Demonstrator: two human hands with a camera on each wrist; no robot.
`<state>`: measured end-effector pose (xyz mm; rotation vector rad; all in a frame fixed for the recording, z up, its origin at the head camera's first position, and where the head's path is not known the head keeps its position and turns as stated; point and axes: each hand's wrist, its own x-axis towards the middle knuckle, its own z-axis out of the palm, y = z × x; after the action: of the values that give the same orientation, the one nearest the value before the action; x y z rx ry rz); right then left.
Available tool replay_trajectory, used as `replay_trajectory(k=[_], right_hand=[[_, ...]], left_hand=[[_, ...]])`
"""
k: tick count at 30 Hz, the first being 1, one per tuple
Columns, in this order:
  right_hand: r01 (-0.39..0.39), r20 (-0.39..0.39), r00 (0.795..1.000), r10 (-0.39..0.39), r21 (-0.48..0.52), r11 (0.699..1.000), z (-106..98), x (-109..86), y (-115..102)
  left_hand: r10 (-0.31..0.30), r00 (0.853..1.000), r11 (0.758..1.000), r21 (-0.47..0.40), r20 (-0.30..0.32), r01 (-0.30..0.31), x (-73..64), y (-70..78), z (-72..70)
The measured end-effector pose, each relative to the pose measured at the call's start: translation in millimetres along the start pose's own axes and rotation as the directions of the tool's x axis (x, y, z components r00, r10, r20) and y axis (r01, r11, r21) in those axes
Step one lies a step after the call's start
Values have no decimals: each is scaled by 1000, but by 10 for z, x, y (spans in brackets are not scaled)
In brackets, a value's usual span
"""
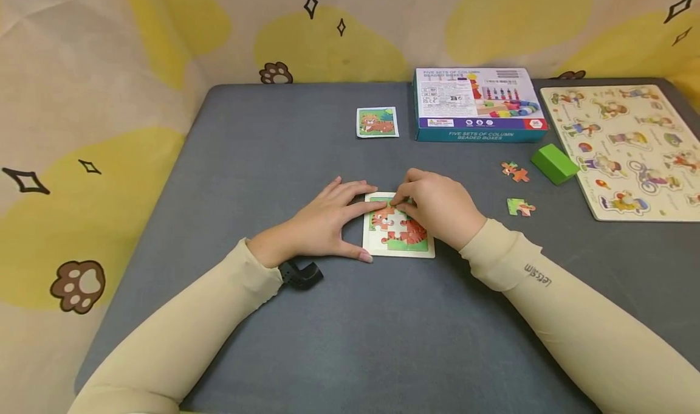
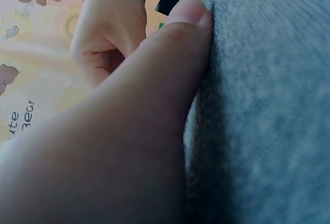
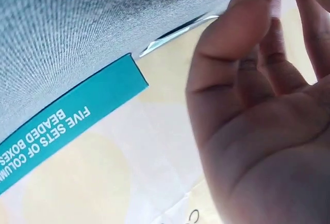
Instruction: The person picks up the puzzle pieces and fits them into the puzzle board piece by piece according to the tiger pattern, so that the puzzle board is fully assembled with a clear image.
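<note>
A small square jigsaw puzzle (image 1: 411,250) with a pale frame lies on the grey table, its tiger picture partly filled in and bare around the middle. My left hand (image 1: 328,219) is spread at its left side, index finger reaching over the upper part and thumb at the lower left corner. With bent fingers, my right hand (image 1: 440,210) pinches at a puzzle piece (image 1: 391,202) near the top edge; the fingers hide most of it. In the left wrist view the left thumb (image 2: 188,18) rests at the frame's edge. The right wrist view shows the right fingers (image 3: 232,33) curled down near the frame.
Loose puzzle pieces lie in two small groups to the right, the nearer pieces (image 1: 521,207) beside a green block (image 1: 555,163). A bead-set box (image 1: 481,105) and a tiger picture card (image 1: 377,122) stand farther back. A wooden picture board (image 1: 629,152) lies at far right.
</note>
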<state>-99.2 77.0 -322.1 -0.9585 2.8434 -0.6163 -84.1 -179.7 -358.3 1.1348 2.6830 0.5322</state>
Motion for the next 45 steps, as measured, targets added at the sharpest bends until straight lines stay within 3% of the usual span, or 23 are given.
replay_trajectory(k=[3, 7, 10, 12, 14, 17, 19, 21, 23, 28, 36, 41, 45], right_hand=[[55, 11, 998, -55, -9, 998, -33, 3, 12], [165, 108, 980, -166, 19, 986, -191, 16, 112], [156, 187, 970, -156, 14, 988, -422, -9, 263], [68, 218, 974, -60, -27, 997, -609, -52, 397], [-70, 225, 970, 91, -100, 993, -790, -115, 559], [-264, 225, 925, 305, -195, 945, -972, -195, 818], [-349, 221, 890, 398, -229, 909, -1021, -226, 960], [-399, 215, 867, 449, -240, 885, -1026, -233, 1058], [-423, 203, 858, 472, -243, 873, -1009, -233, 1118], [-420, 213, 863, 459, -205, 884, -969, -228, 1216], [-357, 309, 871, 382, -135, 924, -977, -225, 1292], [-267, 293, 913, 284, -98, 959, -984, -194, 1149], [-224, 272, 939, 210, 23, 974, -965, -141, 883]], left_hand=[[3, 1000, 1000, 10, -10, -3, -20, -20, 16], [2, 1000, 1000, 15, -14, -2, -54, -40, 47], [15, 1000, 1000, 8, -23, -15, -46, -37, 64], [27, 999, 1000, 7, -33, -26, -25, -32, 66], [38, 998, 999, 8, -41, -37, 2, -26, 63], [44, 998, 999, 12, -44, -43, 18, -23, 55], [44, 998, 999, 16, -44, -43, 18, -25, 53], [46, 998, 999, 18, -44, -45, 16, -30, 54], [48, 998, 999, 19, -48, -47, 15, -38, 60], [48, 998, 999, 14, -50, -48, 15, -49, 75], [30, 999, 999, 10, -37, -30, 10, -12, 52], [29, 999, 1000, 4, -30, -28, 4, 0, 48], [27, 999, 1000, 2, -29, -27, 14, 4, 36]])
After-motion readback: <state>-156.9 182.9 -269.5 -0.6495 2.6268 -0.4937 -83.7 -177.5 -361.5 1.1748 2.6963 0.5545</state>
